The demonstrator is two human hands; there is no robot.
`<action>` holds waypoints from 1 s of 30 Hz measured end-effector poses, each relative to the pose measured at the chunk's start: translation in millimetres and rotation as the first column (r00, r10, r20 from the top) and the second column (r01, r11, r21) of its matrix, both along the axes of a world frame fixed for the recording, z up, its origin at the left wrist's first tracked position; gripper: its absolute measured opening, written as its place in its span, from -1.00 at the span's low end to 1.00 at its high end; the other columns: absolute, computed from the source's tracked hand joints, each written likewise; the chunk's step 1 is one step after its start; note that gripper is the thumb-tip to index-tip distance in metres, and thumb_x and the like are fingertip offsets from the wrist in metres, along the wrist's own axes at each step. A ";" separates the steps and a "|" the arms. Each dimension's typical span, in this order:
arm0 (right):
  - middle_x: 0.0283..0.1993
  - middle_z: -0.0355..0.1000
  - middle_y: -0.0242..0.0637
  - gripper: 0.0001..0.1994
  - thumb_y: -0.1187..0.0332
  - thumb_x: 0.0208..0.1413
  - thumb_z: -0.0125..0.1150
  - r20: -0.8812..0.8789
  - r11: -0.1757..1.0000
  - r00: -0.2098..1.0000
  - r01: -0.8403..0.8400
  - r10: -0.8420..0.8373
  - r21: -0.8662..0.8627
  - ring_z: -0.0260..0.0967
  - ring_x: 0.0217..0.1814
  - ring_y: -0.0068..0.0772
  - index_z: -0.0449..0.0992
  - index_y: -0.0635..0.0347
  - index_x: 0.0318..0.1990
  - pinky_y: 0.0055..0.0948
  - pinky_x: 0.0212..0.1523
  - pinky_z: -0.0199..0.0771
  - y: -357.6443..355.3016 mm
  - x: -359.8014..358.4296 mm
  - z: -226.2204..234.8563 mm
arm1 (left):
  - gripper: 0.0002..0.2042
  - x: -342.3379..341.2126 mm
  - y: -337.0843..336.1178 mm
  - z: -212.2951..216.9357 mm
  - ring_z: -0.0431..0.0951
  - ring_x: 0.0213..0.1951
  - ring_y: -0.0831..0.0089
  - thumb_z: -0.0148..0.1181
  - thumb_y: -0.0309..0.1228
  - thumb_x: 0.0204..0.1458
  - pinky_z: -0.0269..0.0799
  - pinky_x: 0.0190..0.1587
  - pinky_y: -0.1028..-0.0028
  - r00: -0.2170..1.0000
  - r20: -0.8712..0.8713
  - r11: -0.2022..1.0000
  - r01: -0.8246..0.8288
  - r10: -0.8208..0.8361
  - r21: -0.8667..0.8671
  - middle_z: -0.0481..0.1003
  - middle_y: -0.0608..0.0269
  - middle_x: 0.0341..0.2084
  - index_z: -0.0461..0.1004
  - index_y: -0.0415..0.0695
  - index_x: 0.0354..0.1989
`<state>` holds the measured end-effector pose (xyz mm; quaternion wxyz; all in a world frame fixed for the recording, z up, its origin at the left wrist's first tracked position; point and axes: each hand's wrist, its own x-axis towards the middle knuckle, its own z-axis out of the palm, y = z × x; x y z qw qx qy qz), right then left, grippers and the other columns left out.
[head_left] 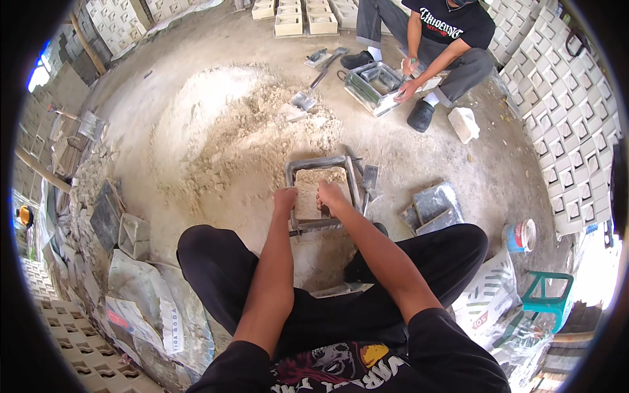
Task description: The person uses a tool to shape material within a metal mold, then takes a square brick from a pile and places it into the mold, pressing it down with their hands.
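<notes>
Between my legs on the ground sits a rectangular grey mould [320, 162], its inside packed with pale sandy mix [312, 178]. My left hand [285, 198] is closed on the mould's left wall. Over the mix, my right hand [333, 195] is curled into a fist around a dark tool [325, 211]; only a short part of it shows below the fist, so its kind is hidden. A hammer-like tool with a flat grey head [370, 177] lies against the mould's right side.
A large heap of pale sand [223, 118] spreads beyond the mould, with a shovel [303, 101] resting on it. A co-worker [452, 39] crouches at far right, hands on another mould [367, 85]. Metal plates [438, 203] lie at right, near a bucket [519, 236] and a green stool [548, 295].
</notes>
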<state>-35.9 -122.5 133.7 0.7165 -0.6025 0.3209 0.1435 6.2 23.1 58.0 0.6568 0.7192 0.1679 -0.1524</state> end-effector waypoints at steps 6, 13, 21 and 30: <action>-0.64 0.20 -0.24 -0.68 0.23 0.22 -0.19 -0.025 1.000 1.000 -0.012 0.011 -0.025 0.14 -0.72 -0.39 0.28 0.27 -0.49 -0.41 -0.74 0.20 -21.9 13.6 -0.5 | -0.75 5.9 -22.3 3.4 0.49 -0.53 0.37 0.23 -0.35 -0.06 0.39 -0.51 0.31 0.993 -0.108 0.998 0.054 -0.053 0.012 0.49 0.14 -0.53 0.52 -0.36 -0.39; -0.64 0.21 -0.17 -0.75 0.38 0.16 -0.18 0.063 0.872 0.927 -0.324 0.371 -0.367 0.15 -0.73 -0.35 0.27 0.33 -0.51 -0.39 -0.75 0.19 -68.6 49.2 -58.2 | -0.80 24.1 -57.1 -21.7 0.51 -0.53 0.34 0.20 -0.39 -0.07 0.40 -0.50 0.28 0.991 -0.134 0.982 -0.026 0.001 -0.189 0.48 0.17 -0.53 0.49 -0.32 -0.38; -0.71 0.35 -0.07 -0.72 0.46 -0.02 -0.12 -0.026 0.907 0.937 -0.344 0.349 -0.244 0.31 -0.72 -0.18 0.42 0.33 -0.70 -0.22 -0.68 0.24 8.0 50.7 33.9 | -0.74 39.2 24.5 -38.6 0.49 -0.53 0.32 0.20 -0.36 -0.13 0.34 -0.48 0.27 0.986 -0.066 0.987 -0.153 0.150 -0.041 0.49 0.10 -0.57 0.52 -0.37 -0.43; -0.68 0.28 -0.15 -0.73 0.46 0.07 -0.16 -0.050 0.975 0.980 -0.195 0.191 -0.109 0.24 -0.72 -0.32 0.35 0.30 -0.65 -0.37 -0.70 0.21 -0.5 41.0 16.5 | -0.81 16.8 -0.1 -0.2 0.44 -0.56 0.38 0.20 -0.44 -0.17 0.31 -0.53 0.30 0.986 -0.083 0.990 -0.141 0.142 0.023 0.45 0.14 -0.62 0.47 -0.37 -0.56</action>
